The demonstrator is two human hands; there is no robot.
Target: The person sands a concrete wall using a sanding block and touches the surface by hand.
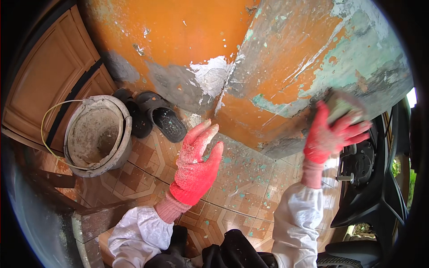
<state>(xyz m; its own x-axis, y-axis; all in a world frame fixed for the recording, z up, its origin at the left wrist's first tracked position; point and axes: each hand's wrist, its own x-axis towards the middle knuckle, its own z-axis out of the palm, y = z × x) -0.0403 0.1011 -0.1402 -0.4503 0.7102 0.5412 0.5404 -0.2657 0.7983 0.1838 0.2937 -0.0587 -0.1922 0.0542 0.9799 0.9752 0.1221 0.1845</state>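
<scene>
My right hand (335, 134), in a dusty red work glove, grips a blurred greyish block (345, 105) against the lower part of the wall (295, 77). What exactly the block is cannot be told. Orange and pale green paint on that wall is flaking, with bare grey plaster and white patches between. My left hand (199, 160), gloved the same way, hangs above the floor with its fingers apart and nothing in it. Below both hands, paint chips lie scattered over the patterned tile floor (244, 177).
A mortar-crusted bucket (97, 134) with a wire handle stands at left by a wooden door (47, 63). Dark clogs (167, 122) sit beside it against the wall. A black motorbike (365, 187) is close on the right. A worn wooden piece (97, 221) is at lower left.
</scene>
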